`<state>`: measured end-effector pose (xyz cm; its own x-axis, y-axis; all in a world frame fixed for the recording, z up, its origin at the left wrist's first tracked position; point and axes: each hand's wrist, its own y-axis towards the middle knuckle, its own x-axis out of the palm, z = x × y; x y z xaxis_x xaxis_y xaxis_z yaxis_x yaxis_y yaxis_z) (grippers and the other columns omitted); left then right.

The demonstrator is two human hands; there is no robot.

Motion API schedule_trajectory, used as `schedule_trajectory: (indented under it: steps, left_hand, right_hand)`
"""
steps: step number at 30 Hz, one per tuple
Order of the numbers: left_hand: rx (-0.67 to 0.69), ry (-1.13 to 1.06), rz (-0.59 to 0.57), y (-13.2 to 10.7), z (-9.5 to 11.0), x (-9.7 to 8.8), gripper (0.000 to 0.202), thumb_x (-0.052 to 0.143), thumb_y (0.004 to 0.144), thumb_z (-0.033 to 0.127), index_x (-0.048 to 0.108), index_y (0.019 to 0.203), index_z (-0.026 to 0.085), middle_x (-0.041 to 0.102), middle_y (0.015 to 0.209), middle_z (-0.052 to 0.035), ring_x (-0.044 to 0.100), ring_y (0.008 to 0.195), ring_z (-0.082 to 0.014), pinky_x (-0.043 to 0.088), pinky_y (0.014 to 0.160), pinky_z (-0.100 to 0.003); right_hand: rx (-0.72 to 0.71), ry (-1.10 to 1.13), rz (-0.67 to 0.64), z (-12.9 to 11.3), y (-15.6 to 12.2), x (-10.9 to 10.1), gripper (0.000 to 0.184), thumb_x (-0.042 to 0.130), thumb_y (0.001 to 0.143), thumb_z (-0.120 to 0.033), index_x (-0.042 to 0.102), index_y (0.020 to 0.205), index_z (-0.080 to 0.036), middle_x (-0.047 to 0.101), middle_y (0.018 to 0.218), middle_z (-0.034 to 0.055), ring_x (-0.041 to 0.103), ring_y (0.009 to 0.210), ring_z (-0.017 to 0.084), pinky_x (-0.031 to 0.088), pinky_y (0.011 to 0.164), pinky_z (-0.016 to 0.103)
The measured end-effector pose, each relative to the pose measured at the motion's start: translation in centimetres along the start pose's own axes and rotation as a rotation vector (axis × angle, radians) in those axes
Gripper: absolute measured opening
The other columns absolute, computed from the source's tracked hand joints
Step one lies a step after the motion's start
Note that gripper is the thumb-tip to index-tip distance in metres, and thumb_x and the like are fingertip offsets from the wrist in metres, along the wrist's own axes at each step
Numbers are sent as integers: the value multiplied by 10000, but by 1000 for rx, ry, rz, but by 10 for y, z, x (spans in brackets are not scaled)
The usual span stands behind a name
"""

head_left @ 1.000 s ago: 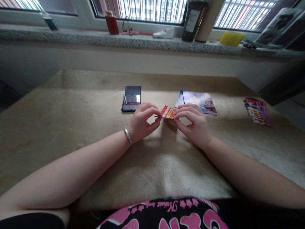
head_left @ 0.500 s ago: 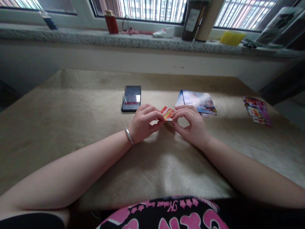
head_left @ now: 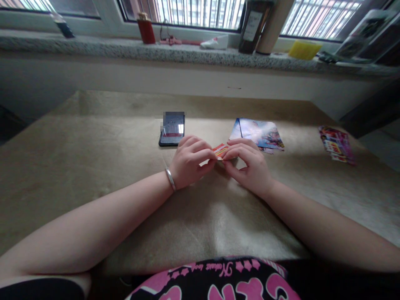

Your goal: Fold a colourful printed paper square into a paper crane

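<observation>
From my remote seat I'd call this a home: a cluttered, speckled windowsill (head_left: 103, 48) beneath a barred window (head_left: 175, 16) facing a multi-storey building (head_left: 208, 10).

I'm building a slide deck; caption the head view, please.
Left hand and right hand pinch a small red printed piece over a table, near a phone.

Daylight enters through the window (head_left: 200, 14) beyond your left hand (head_left: 191, 161) and right hand (head_left: 251, 168); it appears partly washed out, while the wall (head_left: 193, 79) below is dim. Soft shadows lie on the table (head_left: 93, 146) beneath your hands. Glare and blocky pixels mark the phone (head_left: 172, 134) beyond your left hand. Outer areas stretch and blur.
</observation>
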<state>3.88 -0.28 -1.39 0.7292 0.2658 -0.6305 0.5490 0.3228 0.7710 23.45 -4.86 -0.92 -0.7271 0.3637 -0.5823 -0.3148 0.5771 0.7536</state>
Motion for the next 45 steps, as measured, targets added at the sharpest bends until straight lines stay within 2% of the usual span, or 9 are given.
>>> schedule_trajectory:
  steps: [5,13,19,26,45]
  left_hand:
    - [6,12,-35,0,1,0,53,613,832,249,639,789,237,676,766,33,550,731,-131,402,782,-314]
    - [12,-2,-27,0,1,0,121,612,845,275,631,733,233,677,742,34,554,716,-127,406,784,-315]
    - [47,92,-67,0,1,-1,65,597,846,265,642,801,250,691,790,41,543,744,-138,393,814,-331]
    - [64,96,-45,0,1,-1,124,590,830,244,624,710,244,682,738,52,541,740,-136,392,809,-327]
    - [-14,35,-75,2,4,-2,167,575,830,254,620,670,239,681,709,48,545,721,-134,395,806,-330]
  right_hand:
    - [-34,-24,-20,0,2,2,100,613,778,-140,596,793,-238,692,839,26,610,955,210,506,871,393]
    - [4,-4,-12,-1,1,3,113,616,758,-138,594,785,-246,658,860,28,602,973,220,489,885,417]
    - [13,-33,-29,-1,2,4,105,620,751,-156,623,772,-258,626,920,38,579,990,225,485,878,430]
    - [27,-57,-36,-1,2,5,119,631,708,-121,603,747,-229,628,905,52,581,973,237,485,867,431]
    - [43,-149,-44,11,-3,2,118,634,694,-130,609,712,-244,647,873,33,592,958,239,476,864,430]
